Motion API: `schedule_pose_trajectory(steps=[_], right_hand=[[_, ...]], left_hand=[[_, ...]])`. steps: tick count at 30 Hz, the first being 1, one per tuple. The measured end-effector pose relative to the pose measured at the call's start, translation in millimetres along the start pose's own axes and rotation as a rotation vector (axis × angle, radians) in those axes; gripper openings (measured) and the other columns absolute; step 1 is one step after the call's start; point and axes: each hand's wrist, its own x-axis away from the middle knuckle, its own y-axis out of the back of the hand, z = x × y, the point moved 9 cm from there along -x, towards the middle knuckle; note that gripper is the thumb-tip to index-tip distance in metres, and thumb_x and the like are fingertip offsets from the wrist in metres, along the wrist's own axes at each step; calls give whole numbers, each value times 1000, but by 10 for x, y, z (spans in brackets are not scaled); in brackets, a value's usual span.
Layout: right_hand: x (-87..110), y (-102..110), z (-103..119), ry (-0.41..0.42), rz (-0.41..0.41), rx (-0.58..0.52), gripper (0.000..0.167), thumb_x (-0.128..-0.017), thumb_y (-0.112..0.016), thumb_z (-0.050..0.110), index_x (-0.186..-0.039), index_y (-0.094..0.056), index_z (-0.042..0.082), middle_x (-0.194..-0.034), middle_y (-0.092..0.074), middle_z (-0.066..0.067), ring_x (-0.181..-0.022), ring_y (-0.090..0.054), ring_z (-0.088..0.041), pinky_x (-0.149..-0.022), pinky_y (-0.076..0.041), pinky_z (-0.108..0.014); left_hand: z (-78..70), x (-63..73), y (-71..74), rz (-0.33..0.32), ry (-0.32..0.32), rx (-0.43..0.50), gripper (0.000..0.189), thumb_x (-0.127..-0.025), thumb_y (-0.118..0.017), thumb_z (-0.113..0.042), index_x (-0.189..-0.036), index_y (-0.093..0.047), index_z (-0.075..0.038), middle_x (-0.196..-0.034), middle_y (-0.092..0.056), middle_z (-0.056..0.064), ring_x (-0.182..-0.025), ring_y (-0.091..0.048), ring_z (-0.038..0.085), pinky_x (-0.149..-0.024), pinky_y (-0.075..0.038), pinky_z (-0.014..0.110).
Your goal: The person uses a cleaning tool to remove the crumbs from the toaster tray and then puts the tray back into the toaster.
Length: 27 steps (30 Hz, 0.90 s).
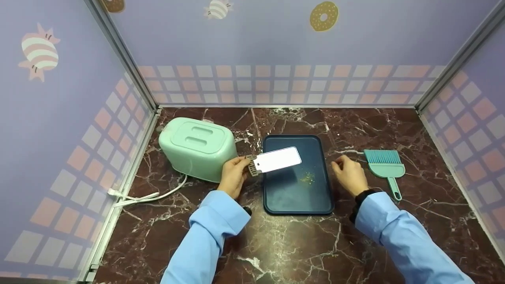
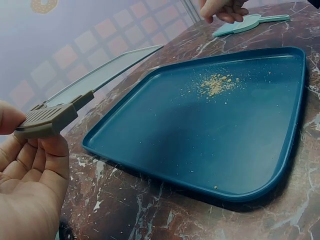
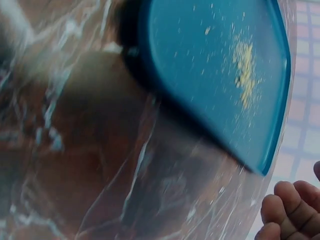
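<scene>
My left hand pinches the brown slotted end of a crumb tray, a flat plate that looks bright white from above. In the left wrist view the crumb tray shows a thin rim and is held above the table, its far end overlapping the dark blue tray in the head view. Yellowish crumbs lie scattered on that blue tray. To its right, my right hand hovers with loosely curled fingers and nothing in them; its fingertips show at the right wrist view's lower corner.
Close behind my left hand stands a mint-green toaster, two slots in its top. Its white cord runs left to the wall edge. A mint-green brush lies right of my right hand. Patterned walls enclose the marbled tabletop.
</scene>
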Motion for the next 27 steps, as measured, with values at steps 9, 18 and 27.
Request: schedule_pose_trajectory(steps=[9, 18, 27], right_hand=[[35, -185, 44, -43, 80, 135, 28, -104, -58, 27, -102, -67, 1, -93, -71, -23, -79, -68, -43, -68, -52, -57], [73, -332, -132, -43, 134, 251, 25, -103, -57, 19, -104, -65, -5, -97, -68, -34, -82, -67, -53, -67, -53, -65], [79, -442, -186, -54, 134, 199, 31, -107, -49, 25, -98, -64, -1, -93, -68, -31, -82, -67, -50, -68, -51, -61]], left_hand=[[28, 4, 7, -4, 4, 22, 30, -104, -58, -10, -129, -62, 6, -111, -66, 14, -90, -65, 18, -75, -55, 29], [27, 5, -2, 4, 6, 21, 39, -104, -57, -10, -136, -55, 10, -112, -64, 14, -90, -64, 17, -75, -54, 28], [24, -15, -16, -2, -1, 49, 28, -102, -57, -7, -124, -60, 10, -103, -65, 12, -85, -64, 15, -72, -55, 27]])
